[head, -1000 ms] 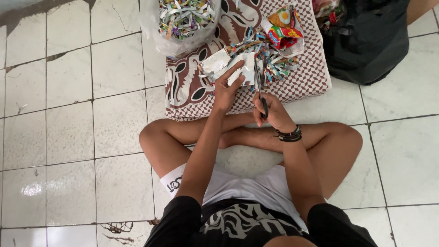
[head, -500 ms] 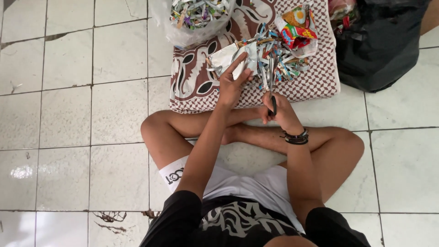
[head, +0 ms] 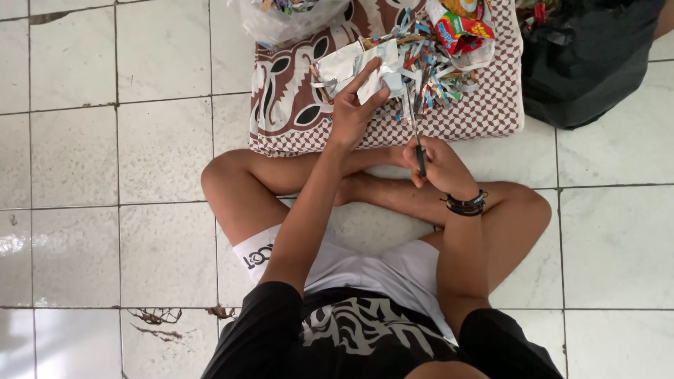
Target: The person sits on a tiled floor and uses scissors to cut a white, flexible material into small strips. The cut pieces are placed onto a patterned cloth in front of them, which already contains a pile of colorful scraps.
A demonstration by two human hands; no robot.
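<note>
I sit cross-legged on a tiled floor. My left hand (head: 353, 107) grips a silvery foil wrapper (head: 354, 62) held over a brown patterned cloth (head: 295, 91). My right hand (head: 437, 163), with dark bracelets on its wrist, is closed on the black handles of scissors (head: 414, 130); the blades point up toward the wrapper's right edge. A heap of thin coloured wrapper strips (head: 432, 67) lies on the cloth just beyond the scissors.
A red and yellow snack packet (head: 460, 28) lies at the cloth's far side. A clear plastic bag of scraps (head: 281, 17) sits at the top left of the cloth. A black bag (head: 590, 56) rests on the floor to the right.
The view has tilted, so the cloth sits higher in the frame. My left hand has kept its hold on the wrapper and the scissors stay beside it.
</note>
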